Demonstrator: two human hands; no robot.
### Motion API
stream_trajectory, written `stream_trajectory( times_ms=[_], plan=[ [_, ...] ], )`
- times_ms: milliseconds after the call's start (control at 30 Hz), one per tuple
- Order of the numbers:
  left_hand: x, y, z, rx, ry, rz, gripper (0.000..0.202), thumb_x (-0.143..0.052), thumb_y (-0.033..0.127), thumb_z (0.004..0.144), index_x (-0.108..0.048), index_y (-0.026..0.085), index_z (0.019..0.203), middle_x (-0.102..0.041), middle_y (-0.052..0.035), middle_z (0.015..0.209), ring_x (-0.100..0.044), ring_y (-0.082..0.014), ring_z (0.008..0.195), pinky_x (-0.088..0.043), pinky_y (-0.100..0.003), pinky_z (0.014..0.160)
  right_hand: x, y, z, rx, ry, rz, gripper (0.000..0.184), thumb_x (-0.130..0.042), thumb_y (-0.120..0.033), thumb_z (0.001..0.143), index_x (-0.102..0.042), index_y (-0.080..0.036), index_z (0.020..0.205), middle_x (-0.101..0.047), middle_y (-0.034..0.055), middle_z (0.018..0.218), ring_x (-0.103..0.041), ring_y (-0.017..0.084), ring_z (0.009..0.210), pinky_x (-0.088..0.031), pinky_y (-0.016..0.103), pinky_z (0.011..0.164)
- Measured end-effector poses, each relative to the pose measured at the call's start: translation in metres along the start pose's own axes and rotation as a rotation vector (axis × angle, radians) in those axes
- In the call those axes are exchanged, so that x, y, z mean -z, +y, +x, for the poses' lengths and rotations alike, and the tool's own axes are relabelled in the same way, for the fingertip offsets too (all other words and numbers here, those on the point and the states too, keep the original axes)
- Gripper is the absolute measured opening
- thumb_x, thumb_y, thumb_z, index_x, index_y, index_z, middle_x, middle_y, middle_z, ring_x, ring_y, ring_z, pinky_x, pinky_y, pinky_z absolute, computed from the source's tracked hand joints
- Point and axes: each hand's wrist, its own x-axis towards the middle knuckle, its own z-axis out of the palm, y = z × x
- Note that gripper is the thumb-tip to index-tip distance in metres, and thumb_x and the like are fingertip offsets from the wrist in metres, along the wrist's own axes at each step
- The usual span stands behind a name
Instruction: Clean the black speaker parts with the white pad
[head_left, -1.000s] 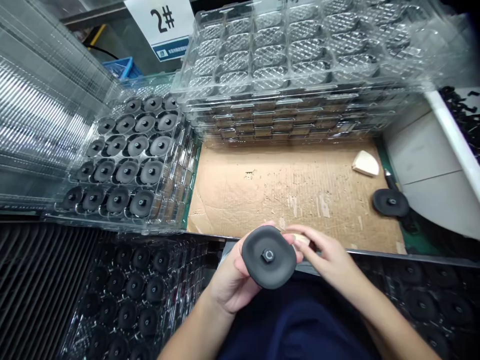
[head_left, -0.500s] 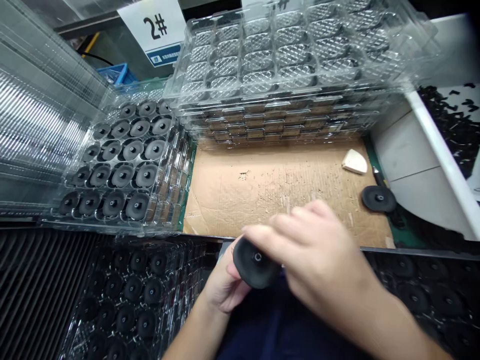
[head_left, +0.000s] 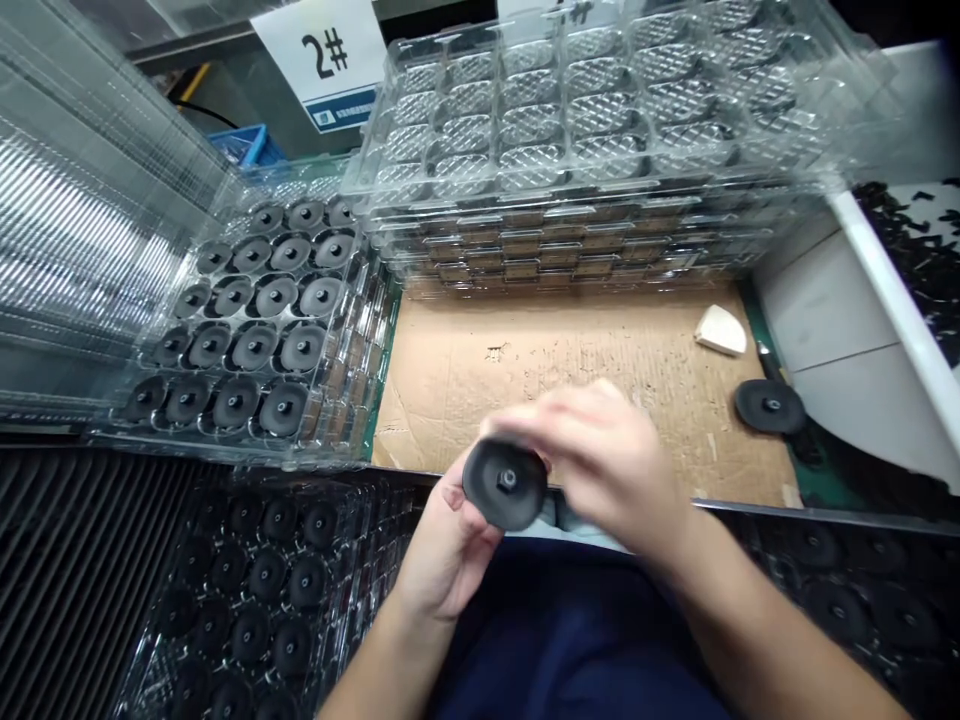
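Note:
My left hand point(head_left: 442, 555) grips a round black disc part point(head_left: 491, 492) from its left and underside, in front of me near the bench edge. The disc has a short post with a light-ringed tip at its centre, and its face is tilted up toward me. Over its upper right edge is my right hand point(head_left: 619, 460), blurred by motion. Its fingertips overlap the rim, and I cannot make out whether they grip it. Another black disc part point(head_left: 770, 405) lies at the right end of the cardboard sheet point(head_left: 465, 385).
Similar discs fill a clear tray stack point(head_left: 300, 425) on the left. Clear trays point(head_left: 525, 185) are stacked at the back. A whitish wedge point(head_left: 721, 331) lies right of centre. A white bin point(head_left: 847, 300) holds small black pieces point(head_left: 911, 235). More filled trays point(head_left: 255, 600) stand lower left.
The disc has tipped so that its centre post shows more plainly, and it sits slightly higher. My right hand has shifted back a little from its face toward the upper right rim.

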Motion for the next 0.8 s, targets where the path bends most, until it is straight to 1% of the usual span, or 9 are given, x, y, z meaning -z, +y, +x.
stream_trajectory(
  times_ms=[100, 200, 333, 433, 533, 600, 700, 733, 800],
  plan=[
    [0.002, 0.007, -0.001, -0.01, -0.016, -0.041, 0.063, -0.083, 0.041, 0.054, -0.062, 0.027, 0.112, -0.064, -0.0043, 0.119, -0.063, -0.0221, 0.103, -0.045, -0.034, 0.097, -0.017, 0.035, -0.023, -0.29, -0.09, -0.079, 0.024, -0.046, -0.021, 0.092, -0.066, -0.022, 0.107, -0.07, 0.0047, 0.089, -0.061, 0.016, 0.08, -0.037, 0.03, 0.07],
    [0.004, 0.009, -0.001, -0.013, -0.037, -0.075, 0.06, -0.082, 0.04, 0.056, -0.063, 0.026, 0.111, -0.065, -0.0049, 0.118, -0.061, -0.0225, 0.108, -0.047, -0.03, 0.092, -0.035, 0.05, -0.053, -0.305, -0.161, -0.021, 0.022, -0.048, -0.021, 0.092, -0.068, -0.02, 0.102, -0.071, 0.0044, 0.081, -0.063, 0.015, 0.072, -0.042, 0.028, 0.066],
    [-0.002, 0.008, 0.0, 0.021, -0.047, -0.088, 0.058, -0.082, 0.039, 0.055, -0.065, 0.026, 0.108, -0.066, -0.0037, 0.115, -0.063, -0.0214, 0.104, -0.048, -0.027, 0.089, -0.033, 0.041, -0.064, -0.377, -0.133, 0.031, 0.021, -0.051, -0.023, 0.091, -0.068, -0.02, 0.101, -0.071, 0.0032, 0.081, -0.063, 0.014, 0.068, -0.047, 0.027, 0.062],
    [-0.009, 0.005, -0.001, 0.023, -0.031, -0.078, 0.059, -0.083, 0.039, 0.054, -0.064, 0.026, 0.109, -0.066, -0.0029, 0.114, -0.063, -0.0212, 0.103, -0.048, -0.028, 0.089, -0.015, 0.014, -0.043, -0.454, 0.065, 0.057, 0.025, -0.049, -0.026, 0.092, -0.063, -0.02, 0.112, -0.07, 0.0038, 0.094, -0.063, 0.014, 0.07, -0.046, 0.025, 0.055],
    [-0.011, 0.004, -0.004, 0.047, -0.009, -0.027, 0.056, -0.081, 0.039, 0.057, -0.064, 0.025, 0.109, -0.067, -0.0036, 0.11, -0.061, -0.0211, 0.104, -0.047, -0.028, 0.089, -0.002, -0.02, -0.019, -0.253, 0.256, 0.108, 0.025, -0.05, -0.019, 0.09, -0.062, -0.018, 0.112, -0.07, 0.0052, 0.101, -0.063, 0.016, 0.079, -0.049, 0.028, 0.065],
    [-0.009, 0.005, -0.004, 0.069, -0.012, -0.01, 0.052, -0.081, 0.036, 0.06, -0.065, 0.025, 0.107, -0.068, -0.0033, 0.11, -0.061, -0.021, 0.105, -0.046, -0.028, 0.092, 0.002, -0.035, -0.01, -0.076, 0.157, 0.167, 0.024, -0.049, -0.012, 0.089, -0.063, -0.013, 0.108, -0.07, 0.0065, 0.094, -0.063, 0.016, 0.079, -0.048, 0.029, 0.072],
    [-0.008, 0.006, -0.002, 0.054, -0.042, -0.043, 0.057, -0.085, 0.034, 0.052, -0.066, 0.028, 0.105, -0.069, -0.0005, 0.109, -0.063, -0.0193, 0.099, -0.048, -0.027, 0.088, 0.006, -0.041, -0.003, -0.07, -0.112, 0.243, 0.02, -0.049, -0.009, 0.087, -0.065, -0.014, 0.099, -0.069, 0.0019, 0.082, -0.061, 0.012, 0.071, -0.047, 0.024, 0.066],
    [-0.009, 0.006, -0.001, 0.053, -0.052, -0.052, 0.059, -0.087, 0.034, 0.048, -0.067, 0.028, 0.103, -0.07, 0.0002, 0.104, -0.065, -0.018, 0.095, -0.049, -0.025, 0.086, 0.006, -0.04, -0.001, -0.094, -0.135, 0.221, 0.02, -0.05, -0.01, 0.087, -0.065, -0.015, 0.097, -0.069, 0.0012, 0.081, -0.061, 0.012, 0.069, -0.046, 0.024, 0.064],
    [-0.015, 0.006, 0.002, 0.083, -0.084, -0.057, 0.054, -0.087, 0.035, 0.047, -0.069, 0.024, 0.097, -0.071, 0.0004, 0.093, -0.066, -0.0158, 0.09, -0.049, -0.022, 0.083, 0.006, -0.037, 0.002, -0.098, -0.014, 0.105, 0.021, -0.047, -0.011, 0.089, -0.064, -0.013, 0.1, -0.068, 0.0038, 0.082, -0.06, 0.014, 0.07, -0.045, 0.027, 0.065]
  ],
)
